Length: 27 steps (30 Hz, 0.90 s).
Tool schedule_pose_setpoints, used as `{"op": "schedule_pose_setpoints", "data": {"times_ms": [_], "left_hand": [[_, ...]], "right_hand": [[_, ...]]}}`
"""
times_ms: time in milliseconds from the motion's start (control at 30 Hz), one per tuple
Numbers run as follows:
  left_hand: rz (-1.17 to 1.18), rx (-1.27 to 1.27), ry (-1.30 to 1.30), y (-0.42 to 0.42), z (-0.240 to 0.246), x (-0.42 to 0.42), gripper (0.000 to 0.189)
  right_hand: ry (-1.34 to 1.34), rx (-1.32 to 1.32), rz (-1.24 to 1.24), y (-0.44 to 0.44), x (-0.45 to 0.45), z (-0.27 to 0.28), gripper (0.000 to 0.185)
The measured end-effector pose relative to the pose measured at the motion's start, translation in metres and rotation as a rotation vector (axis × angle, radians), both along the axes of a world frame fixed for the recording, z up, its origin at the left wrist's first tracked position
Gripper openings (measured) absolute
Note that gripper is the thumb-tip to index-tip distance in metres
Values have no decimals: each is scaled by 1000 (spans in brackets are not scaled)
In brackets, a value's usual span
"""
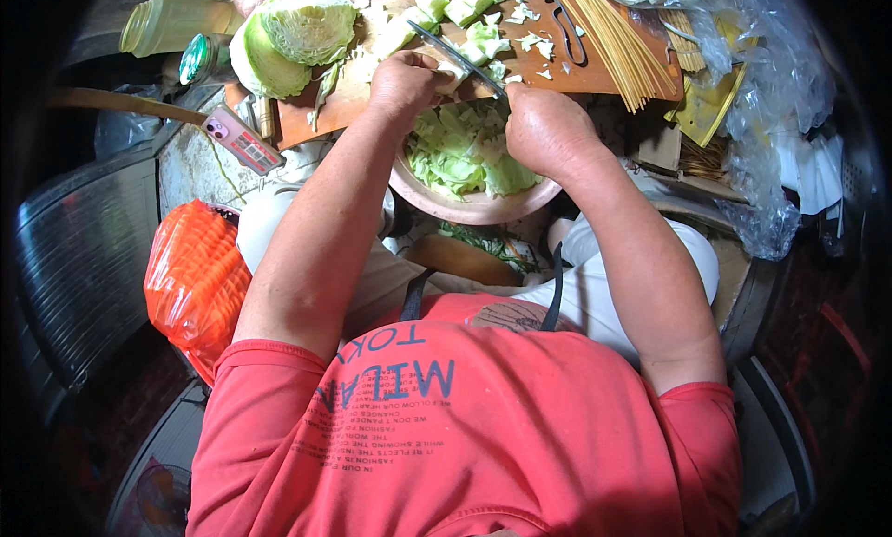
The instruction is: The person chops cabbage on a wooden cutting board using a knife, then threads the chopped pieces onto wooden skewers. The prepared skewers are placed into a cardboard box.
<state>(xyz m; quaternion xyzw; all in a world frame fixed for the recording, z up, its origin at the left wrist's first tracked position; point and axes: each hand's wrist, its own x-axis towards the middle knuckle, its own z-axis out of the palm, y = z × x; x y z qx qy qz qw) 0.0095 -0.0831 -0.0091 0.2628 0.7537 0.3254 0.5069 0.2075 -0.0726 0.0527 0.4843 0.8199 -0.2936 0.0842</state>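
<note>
My right hand (550,129) grips a knife (446,48) by its handle end, the narrow blade pointing up and left over the wooden cutting board (589,77). Curled fingers of my left hand (401,84) hold a pale cabbage piece (453,78) close beside the blade. Below both hands, a pinkish basin (449,204) holds loose cut cabbage leaves (474,154). Cabbage chunks (470,4) and small scraps lie across the board. Large cut cabbage pieces (306,28) rest at its left side, one overlapping another.
Thin bamboo skewers (613,42) and a dark-handled metal tool (568,32) lie on the board's right. Jars (202,60) stand at left, near a phone (242,141) on a holder arm. Plastic bags (773,84) hang at right; a bagged orange stack (198,279) sits by my left leg.
</note>
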Motion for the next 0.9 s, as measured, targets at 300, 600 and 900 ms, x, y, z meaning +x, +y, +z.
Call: {"op": "schedule_pose_setpoints", "data": {"times_ms": [300, 600, 900], "left_hand": [[50, 36, -1, -3, -12, -4, 17], [-27, 50, 213, 0, -35, -8, 22], [-51, 26, 208, 1, -38, -12, 21]], "right_hand": [[61, 34, 22, -10, 6, 21, 21], [-32, 20, 63, -15, 5, 32, 20], [18, -20, 66, -6, 2, 29, 22]]}}
